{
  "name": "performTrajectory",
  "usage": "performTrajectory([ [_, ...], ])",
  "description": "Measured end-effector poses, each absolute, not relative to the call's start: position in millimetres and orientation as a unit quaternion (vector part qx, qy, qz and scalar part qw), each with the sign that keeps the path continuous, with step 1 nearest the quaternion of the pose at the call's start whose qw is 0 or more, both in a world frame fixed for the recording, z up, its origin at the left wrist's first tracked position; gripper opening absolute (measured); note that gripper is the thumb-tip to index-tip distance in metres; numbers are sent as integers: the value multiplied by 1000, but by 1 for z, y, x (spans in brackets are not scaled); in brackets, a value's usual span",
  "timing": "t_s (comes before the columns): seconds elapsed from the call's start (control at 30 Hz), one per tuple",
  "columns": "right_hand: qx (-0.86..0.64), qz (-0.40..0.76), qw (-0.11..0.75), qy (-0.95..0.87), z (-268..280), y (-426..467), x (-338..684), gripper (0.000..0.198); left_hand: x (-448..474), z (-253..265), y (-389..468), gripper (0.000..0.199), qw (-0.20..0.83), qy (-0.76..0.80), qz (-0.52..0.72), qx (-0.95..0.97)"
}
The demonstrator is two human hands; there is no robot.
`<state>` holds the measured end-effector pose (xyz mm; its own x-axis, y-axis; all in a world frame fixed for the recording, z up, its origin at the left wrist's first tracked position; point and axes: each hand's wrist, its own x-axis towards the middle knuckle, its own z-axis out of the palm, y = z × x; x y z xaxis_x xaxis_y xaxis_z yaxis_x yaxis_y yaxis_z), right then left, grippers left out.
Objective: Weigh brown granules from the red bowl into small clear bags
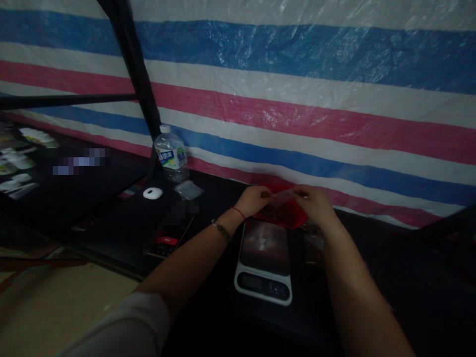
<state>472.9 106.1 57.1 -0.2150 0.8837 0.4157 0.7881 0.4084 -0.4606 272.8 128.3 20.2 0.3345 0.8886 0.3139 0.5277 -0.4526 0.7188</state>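
A small clear plastic bag (281,198) is stretched between my two hands, above a red tray (295,215). My left hand (256,199) pinches the bag's left side, and my right hand (310,201) pinches its right side. Small brown pieces (271,213) lie in the tray; their kind is too dim to make out. Just in front of the tray stands a white kitchen scale (264,263) with a bare metal plate. Beside the scale, partly behind my right forearm, lies a clear bag with brown contents (314,248).
A large clear plastic bottle (171,157) stands at the back left, with flat clear bags (189,190) before it. Nearby are a white oval case (152,193) and a phone-like dark object (167,243). A black frame post (134,64) rises before the striped sheet (297,114).
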Motion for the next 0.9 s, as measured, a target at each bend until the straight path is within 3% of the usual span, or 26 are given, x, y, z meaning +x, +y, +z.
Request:
performTrajectory([
  [0.27, -594, 86, 301, -741, 56, 107, 475, 26, 275, 5, 143, 23, 386, 423, 451, 685],
  [0.57, -604, 194, 367, -681, 45, 114, 478, 30, 281, 4, 138, 33, 555, 389, 502, 538],
  [0.8, -534, 302, 438, -657, 61, 101, 478, 53, 277, 25, 128, 29, 415, 406, 461, 672],
  [0.9, -525, 320, 399, -681, 69, 88, 483, 34, 276, 37, 115, 24, 401, 366, 438, 717],
])
